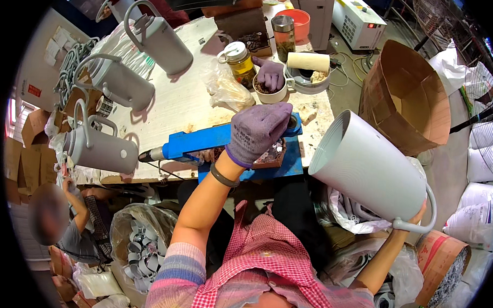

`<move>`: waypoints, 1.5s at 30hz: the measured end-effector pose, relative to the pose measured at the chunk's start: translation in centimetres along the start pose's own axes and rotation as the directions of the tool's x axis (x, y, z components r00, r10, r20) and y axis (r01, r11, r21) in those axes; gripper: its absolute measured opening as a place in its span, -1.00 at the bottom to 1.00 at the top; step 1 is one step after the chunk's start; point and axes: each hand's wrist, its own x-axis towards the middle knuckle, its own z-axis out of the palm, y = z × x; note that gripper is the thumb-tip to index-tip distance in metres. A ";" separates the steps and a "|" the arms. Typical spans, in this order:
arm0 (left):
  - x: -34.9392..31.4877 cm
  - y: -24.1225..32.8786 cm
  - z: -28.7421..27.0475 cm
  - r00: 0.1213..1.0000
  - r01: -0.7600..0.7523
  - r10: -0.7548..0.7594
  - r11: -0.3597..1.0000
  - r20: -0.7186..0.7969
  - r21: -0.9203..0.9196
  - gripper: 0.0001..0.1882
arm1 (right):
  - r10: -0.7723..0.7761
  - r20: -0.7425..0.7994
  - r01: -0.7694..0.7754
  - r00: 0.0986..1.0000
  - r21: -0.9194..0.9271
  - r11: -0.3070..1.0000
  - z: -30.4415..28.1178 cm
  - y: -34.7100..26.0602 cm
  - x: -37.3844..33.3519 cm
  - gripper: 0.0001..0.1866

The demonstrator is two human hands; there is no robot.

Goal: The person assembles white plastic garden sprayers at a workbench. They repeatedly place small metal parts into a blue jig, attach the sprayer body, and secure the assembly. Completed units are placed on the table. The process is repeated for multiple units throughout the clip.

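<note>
My left hand (pixel 260 133), in a grey-purple glove, is closed above a blue metal fixture (pixel 197 141) at the table's front edge. What its fingers hold, if anything, is hidden. Beside it, a small brown tray (pixel 272 157) holds small loose parts. Over on the right, my bare right hand (pixel 419 215) grips a grey ribbed jug body (pixel 361 167) at its handle end. That jug is tilted, its wide end toward the table and its handle toward me. Most of the right hand's fingers are behind it.
Three grey jugs (pixel 166 46) stand along the table's left side. A white cup (pixel 271 92) with a spare glove, a jar (pixel 239 63) and a plastic bag (pixel 227 87) are behind the fixture. At right is an open carton (pixel 408 100); a seated person (pixel 78 218) is at left.
</note>
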 end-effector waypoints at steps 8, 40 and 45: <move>0.1 0.1 -0.9 0.988 0.140 -0.128 0.977 0.083 -0.161 -0.72 | 0.107 0.045 -0.113 0.993 0.133 0.985 0.0 0.1 2.4 -0.54; -14.8 -1.4 -7.2 0.317 0.691 -0.944 0.295 -0.091 -0.660 -0.49 | -0.271 0.727 0.190 0.631 0.193 0.963 31.7 0.1 -2.7 -0.51; -15.3 -1.7 -7.8 0.348 0.708 -0.935 0.307 -0.064 -0.636 -0.50 | -0.240 0.713 0.124 0.659 0.211 0.970 32.0 0.4 -2.7 -0.49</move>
